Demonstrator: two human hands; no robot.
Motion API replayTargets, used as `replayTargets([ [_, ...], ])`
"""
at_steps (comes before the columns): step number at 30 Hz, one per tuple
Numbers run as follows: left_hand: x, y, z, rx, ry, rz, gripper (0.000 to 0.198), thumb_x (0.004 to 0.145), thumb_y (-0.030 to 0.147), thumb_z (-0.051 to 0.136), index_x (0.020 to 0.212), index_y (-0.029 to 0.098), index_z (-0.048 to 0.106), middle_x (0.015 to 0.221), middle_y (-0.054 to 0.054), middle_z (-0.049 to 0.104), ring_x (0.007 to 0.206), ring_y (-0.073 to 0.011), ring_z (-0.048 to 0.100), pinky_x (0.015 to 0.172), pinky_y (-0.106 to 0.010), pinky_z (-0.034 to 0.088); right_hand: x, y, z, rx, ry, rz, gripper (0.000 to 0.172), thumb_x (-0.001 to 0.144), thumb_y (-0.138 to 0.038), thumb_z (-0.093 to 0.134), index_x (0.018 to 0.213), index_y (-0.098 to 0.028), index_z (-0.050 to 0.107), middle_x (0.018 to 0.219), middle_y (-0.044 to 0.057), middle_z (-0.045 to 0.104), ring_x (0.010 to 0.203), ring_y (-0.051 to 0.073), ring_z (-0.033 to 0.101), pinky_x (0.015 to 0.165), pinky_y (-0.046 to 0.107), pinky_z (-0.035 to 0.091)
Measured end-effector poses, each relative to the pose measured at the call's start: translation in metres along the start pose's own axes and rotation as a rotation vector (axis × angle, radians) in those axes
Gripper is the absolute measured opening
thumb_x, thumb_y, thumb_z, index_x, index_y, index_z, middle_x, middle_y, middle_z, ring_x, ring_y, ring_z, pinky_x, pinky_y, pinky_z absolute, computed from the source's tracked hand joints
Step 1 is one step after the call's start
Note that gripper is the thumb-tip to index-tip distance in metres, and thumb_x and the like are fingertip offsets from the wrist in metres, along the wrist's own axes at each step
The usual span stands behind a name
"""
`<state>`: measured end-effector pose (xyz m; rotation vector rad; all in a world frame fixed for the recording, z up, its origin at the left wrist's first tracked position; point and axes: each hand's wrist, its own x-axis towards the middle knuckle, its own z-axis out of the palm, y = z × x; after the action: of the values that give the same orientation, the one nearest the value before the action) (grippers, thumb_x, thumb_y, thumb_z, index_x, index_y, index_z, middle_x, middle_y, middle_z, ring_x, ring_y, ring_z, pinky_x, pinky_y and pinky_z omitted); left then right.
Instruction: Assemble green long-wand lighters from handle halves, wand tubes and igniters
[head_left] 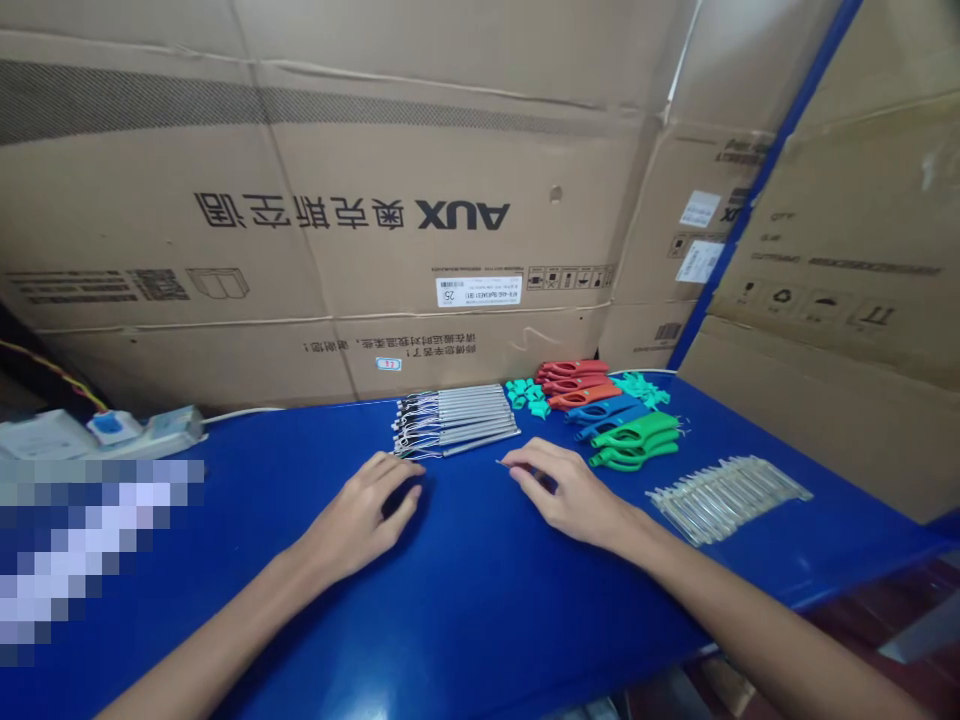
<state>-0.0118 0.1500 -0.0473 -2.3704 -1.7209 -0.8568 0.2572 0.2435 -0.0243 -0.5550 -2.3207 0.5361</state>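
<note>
Left hand (367, 512) is resting half-curled and empty on the blue bench (247, 520), with the row of steel spring rods (457, 420) lying just apart at its 1 o'clock. Right hand (564, 485) is pinching a thin pin (501, 462) at the fingertips, with green plastic handles (634, 442) at 2 o'clock and clear plastic tubes (724, 500) at 3 o'clock.

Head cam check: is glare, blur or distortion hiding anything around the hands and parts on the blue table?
Head view: glare whitens the blue tabletop near the bottom edge, clear of the left hand and right hand; shadows fall beside both; a pixelated block hides the far left; wide-angle bowing bends the edges; the clear plastic pieces look faint.
</note>
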Motion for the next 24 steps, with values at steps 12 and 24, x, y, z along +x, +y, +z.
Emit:
replayTargets([
  [12, 0.0, -0.005, 0.004, 0.048, 0.022, -0.041, 0.023, 0.094, 0.031, 0.048, 0.1, 0.018, 0.066, 0.104, -0.009, 0.067, 0.099, -0.0232, 0.058, 0.085, -0.039, 0.053, -0.001, 0.011, -0.009, -0.12, -0.08, 0.071, 0.025, 0.098, -0.026, 0.045, 0.101, -0.018, 0.068, 0.087, 0.005, 0.071, 0.072, 0.015, 0.065, 0.065, 0.025, 0.049],
  [24, 0.013, -0.028, 0.013, 0.038, 0.078, -0.017, 0.036, 0.098, 0.042, 0.041, 0.089, 0.019, 0.068, 0.097, -0.009, 0.068, 0.089, -0.0221, 0.064, 0.079, -0.036, 0.055, 0.003, 0.019, -0.086, -0.654, -0.039, 0.259, 0.026, 0.081, -0.017, 0.052, 0.1, -0.015, 0.069, 0.102, 0.011, 0.068, 0.091, 0.024, 0.064, 0.08, 0.034, 0.047],
])
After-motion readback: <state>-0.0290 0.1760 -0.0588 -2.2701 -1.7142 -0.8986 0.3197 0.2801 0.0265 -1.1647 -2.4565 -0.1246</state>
